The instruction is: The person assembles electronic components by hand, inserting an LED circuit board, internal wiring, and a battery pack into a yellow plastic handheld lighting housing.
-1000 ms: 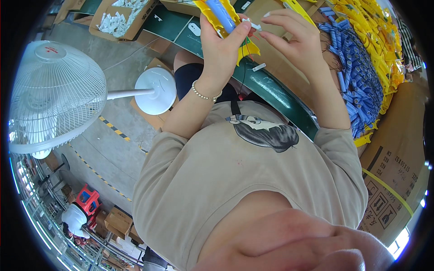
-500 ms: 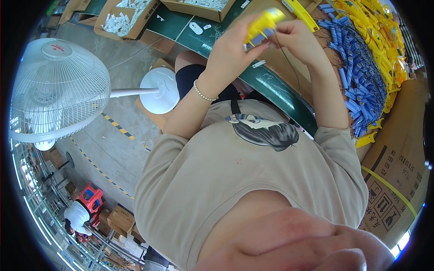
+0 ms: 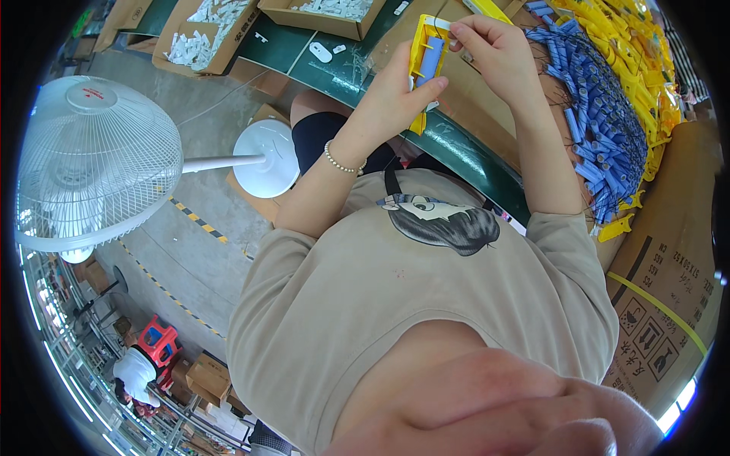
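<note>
My left hand (image 3: 394, 97) is closed around a yellow plastic casing (image 3: 417, 123), its open side turned up. Inside the casing lies a blue cylindrical battery (image 3: 430, 62), with my left thumb across its lower end. At the casing's upper right edge, my right hand (image 3: 496, 55) has thumb and forefinger pinched together; what they grip is too small to make out. A thin dark wire shows at the casing's top end. Beyond my right hand, another yellow casing (image 3: 487, 9) lies on the cardboard.
Blue batteries with dark wires (image 3: 601, 129) are heaped at right, beside piled yellow casings (image 3: 639, 57). Boxes of small white parts (image 3: 199, 47) stand on the green table (image 3: 300, 64). A white fan (image 3: 99, 159) stands at left, a large carton (image 3: 669, 258) at right. Another person (image 3: 137, 374) is far off.
My left hand has turned the casing so its open side with the battery now shows. My right hand has shifted to its upper edge, and the wire hanging below it is gone from there.
</note>
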`<state>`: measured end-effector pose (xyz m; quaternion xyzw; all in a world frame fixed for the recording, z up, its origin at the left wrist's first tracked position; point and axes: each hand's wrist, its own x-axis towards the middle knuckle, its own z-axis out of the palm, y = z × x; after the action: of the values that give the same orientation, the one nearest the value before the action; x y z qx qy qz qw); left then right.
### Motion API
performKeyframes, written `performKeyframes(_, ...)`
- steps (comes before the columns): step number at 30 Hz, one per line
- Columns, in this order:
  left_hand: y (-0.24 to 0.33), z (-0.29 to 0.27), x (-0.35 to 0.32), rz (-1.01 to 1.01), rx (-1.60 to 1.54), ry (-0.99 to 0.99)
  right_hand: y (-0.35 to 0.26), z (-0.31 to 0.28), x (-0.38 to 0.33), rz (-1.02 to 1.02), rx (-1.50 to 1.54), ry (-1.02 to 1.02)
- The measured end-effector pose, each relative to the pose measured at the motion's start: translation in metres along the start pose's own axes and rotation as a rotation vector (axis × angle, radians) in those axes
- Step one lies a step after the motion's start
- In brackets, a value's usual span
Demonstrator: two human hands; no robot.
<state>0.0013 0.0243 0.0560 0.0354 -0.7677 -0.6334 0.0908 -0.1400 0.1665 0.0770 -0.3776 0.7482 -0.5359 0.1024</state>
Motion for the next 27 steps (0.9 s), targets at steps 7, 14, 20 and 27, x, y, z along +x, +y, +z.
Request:
performKeyframes(7, -0.009, -0.011, -0.001, -0.101, -0.117, -0.175, -0.026, -0.009, 0.011, 0.199, -0.559, -0.209)
performKeyframes(14, -0.042, -0.028, -0.006, -0.026, -0.82, -0.045, 0.027, -0.035, 0.079, 0.174, -0.097, -0.511)
performKeyframes(20, -0.075, -0.027, -0.008, 0.471, 0.538, 0.435, 0.144, -0.082, 0.245, 0.835, 0.893, 0.011)
performKeyframes(27, -0.072, -0.022, -0.007, 0.422, 0.632, 0.368, 0.183, -0.052, 0.317, 0.899, 0.256, 0.171)
